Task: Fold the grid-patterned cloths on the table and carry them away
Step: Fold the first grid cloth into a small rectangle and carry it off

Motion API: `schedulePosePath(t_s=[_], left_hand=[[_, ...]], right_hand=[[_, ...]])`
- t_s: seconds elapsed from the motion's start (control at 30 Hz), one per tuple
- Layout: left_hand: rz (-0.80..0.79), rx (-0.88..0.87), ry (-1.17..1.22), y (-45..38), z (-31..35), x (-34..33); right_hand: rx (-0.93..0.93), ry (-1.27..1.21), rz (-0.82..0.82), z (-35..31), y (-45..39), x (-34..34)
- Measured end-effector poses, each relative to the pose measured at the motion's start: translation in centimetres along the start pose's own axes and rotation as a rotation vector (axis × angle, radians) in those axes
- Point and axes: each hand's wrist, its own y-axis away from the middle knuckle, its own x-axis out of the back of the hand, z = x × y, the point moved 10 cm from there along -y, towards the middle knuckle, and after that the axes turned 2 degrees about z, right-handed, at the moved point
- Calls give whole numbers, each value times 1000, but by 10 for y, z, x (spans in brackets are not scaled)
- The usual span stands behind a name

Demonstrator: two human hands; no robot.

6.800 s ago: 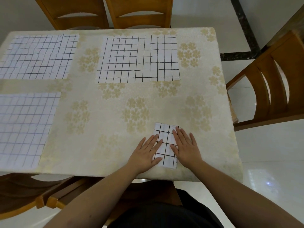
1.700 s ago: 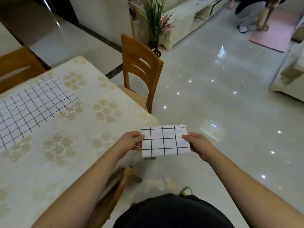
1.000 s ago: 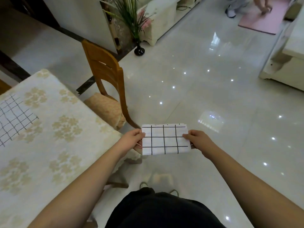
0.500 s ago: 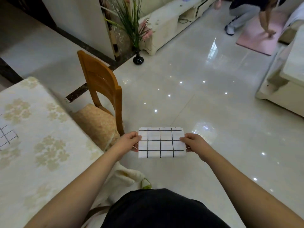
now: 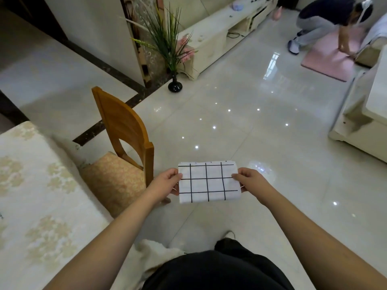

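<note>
A small folded white cloth with a black grid pattern [image 5: 208,182] hangs in the air between the person's two hands, held out flat in front of the body and above the glossy pale tiled floor [image 5: 240,126], well clear of the table. The left hand [image 5: 166,183] pinches the cloth's left short edge, thumb on top and fingers curled beneath; the right hand [image 5: 249,181] grips the right short edge the same way – thumb laid over the top layer, the rest of the fingers tucked under and hidden. The cloth sits level, its long sides running from hand to hand, the grid lines showing three columns of lines across and three rows down.

To the left stands the table with a cream tablecloth printed with pale gold flowers [image 5: 31,195]; only its corner shows here. Just beside that corner is a wooden chair with a curved back and a patterned beige seat cushion [image 5: 123,143], near the left hand but not touching it.

Further off, a black vase holding tall green grass and pink flowers [image 5: 174,86] stands on the floor by a cream low cabinet [image 5: 211,36]. At the far right another person in grey trousers [image 5: 326,24] bends over a pink mat [image 5: 328,59] – their hands are too small to make out
</note>
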Motion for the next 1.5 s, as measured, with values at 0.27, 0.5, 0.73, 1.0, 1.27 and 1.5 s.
schedulePosePath(t_s=[0.27, 0.5, 0.73, 1.0, 1.27, 1.5], left_hand=[[56, 9, 20, -69, 50, -3], [173, 74, 59, -127, 95, -5], [221, 69, 69, -169, 135, -5], [294, 85, 79, -214, 152, 35], [378, 90, 202, -267, 157, 102], [513, 23, 245, -304, 172, 183]], right_hand=[[30, 0, -42, -31, -97, 30], [65, 24, -113, -72, -184, 67], [100, 32, -116, -109, -243, 90], [118, 89, -241, -153, -300, 66], [147, 173, -322, -214, -367, 16], [209, 197, -335, -286, -414, -43]])
